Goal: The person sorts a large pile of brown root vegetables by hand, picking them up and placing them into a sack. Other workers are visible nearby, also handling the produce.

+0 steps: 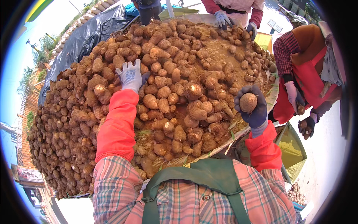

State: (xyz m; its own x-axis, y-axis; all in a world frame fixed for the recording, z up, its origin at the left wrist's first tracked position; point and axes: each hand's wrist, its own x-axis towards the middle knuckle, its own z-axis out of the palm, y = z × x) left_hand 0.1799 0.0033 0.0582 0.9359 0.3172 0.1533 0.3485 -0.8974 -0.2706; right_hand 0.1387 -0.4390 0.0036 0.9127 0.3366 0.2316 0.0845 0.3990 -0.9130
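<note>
A large heap of brown taro corms [167, 67] is spread before me on a raised surface. My left hand [130, 75], in a grey work glove with a dark palm, reaches onto the heap with its fingers over the corms. Whether it grips one is hidden beneath the glove. At the right edge of the pile my right hand [254, 109], palm up in a dark-coated glove, holds one rounded taro corm [248, 103]. Loose soil [221, 42] lies between the corms on the right side.
Across the heap a co-worker's gloved hands [223, 19] touch corms. At right another person in a red apron [310, 75] holds corms. A yellow-green sack [293, 151] stands below the surface's pale edge [275, 92]. Black plastic sheeting [81, 46] borders the far left.
</note>
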